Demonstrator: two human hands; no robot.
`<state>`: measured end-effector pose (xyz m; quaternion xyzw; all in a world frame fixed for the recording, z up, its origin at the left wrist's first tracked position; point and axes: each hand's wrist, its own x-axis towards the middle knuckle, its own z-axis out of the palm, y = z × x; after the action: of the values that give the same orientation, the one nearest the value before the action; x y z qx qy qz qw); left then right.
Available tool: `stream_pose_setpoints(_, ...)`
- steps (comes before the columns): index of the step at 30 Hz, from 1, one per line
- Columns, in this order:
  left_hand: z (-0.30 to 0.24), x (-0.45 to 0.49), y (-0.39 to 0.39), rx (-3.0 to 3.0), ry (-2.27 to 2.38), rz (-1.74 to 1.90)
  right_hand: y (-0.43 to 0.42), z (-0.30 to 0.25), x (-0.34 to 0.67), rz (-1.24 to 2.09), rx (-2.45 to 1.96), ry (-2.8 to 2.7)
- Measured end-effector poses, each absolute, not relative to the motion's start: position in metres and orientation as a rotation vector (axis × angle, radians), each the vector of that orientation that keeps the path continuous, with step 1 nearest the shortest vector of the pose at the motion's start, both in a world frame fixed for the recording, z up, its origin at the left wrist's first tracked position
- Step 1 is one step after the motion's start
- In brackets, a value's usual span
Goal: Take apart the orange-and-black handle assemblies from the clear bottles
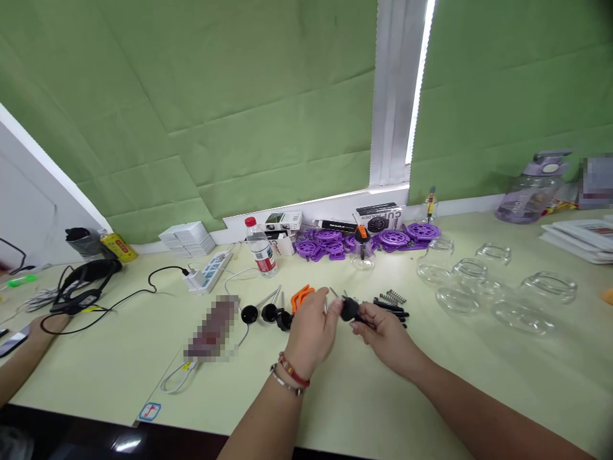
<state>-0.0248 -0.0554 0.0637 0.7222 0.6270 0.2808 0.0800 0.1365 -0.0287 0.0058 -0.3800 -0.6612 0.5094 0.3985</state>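
Note:
My right hand [387, 335] is closed on a black piece with a round cap [349, 309] and a thin metal rod pointing up and left. Beside it my left hand [311, 329] has its fingers curled, the thumb close to the black cap; what they pinch is partly hidden. Orange plastic parts [301, 295] lie just behind my left hand. To its left rest several black round caps with metal rods [269, 312]. Black stick-like parts [390, 306] and small springs [396, 296] lie beyond my right hand.
Purple wheel-shaped parts [328, 239] line the back, with a water bottle [261, 249] nearby. Several clear glass jars [469, 271] stand at the right. A power strip [215, 271], cables and headphones [89, 287] occupy the left, where another person's arm [29, 358] rests.

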Motion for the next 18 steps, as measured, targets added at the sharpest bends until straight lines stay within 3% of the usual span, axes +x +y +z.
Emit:
stream_pose_setpoints(4,0.057,-0.026,-0.085,2.079,1.601,0.975,-0.046,0.018,0.133,1.106,-0.838,-2.006)
stream_pose_setpoints(9,0.056,-0.097,-0.081,1.89,1.883,1.167,-0.055,0.023,0.134,1.093,-0.858,-2.18)
stream_pose_setpoints(18,0.062,-0.175,-0.028,1.863,2.337,0.313,-0.055,0.032,0.136,0.937,-0.852,-2.349)
